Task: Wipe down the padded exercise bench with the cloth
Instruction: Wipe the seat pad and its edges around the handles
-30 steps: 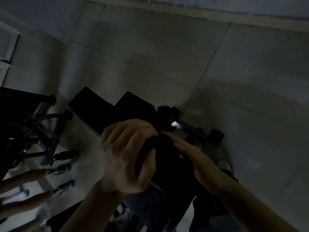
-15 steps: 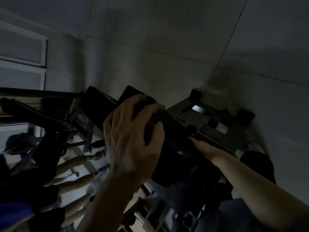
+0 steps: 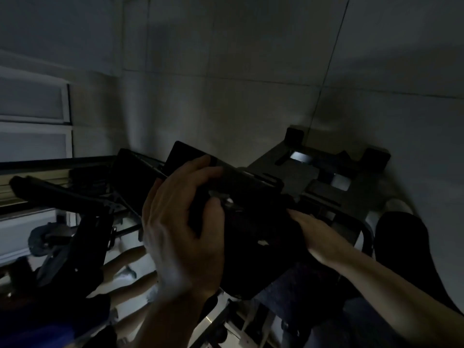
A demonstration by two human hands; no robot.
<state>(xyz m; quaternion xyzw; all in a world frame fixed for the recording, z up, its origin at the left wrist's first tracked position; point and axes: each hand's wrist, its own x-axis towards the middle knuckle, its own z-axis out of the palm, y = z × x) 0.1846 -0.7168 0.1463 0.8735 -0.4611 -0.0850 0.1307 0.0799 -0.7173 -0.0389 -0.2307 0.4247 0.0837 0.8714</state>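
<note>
Left hand nearest, fingers and thumb curled round dark cloth, gripping it against padded bench. Right hand lies along bench's right side; fingers buried in dark, grip cannot be told. Cloth likely soft, light, bunches easily: best held wadded in palm. Bench pad likely firm, slick vinyl, heavy on metal frame beyond. Versus half second earlier: left hand sits lower on pad, right hand further onto it, view tilted up.

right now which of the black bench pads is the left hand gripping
The nearest pad, the large dark one at centre. The left hand curls over its left edge, while the two other pads stand untouched farther back.
</note>
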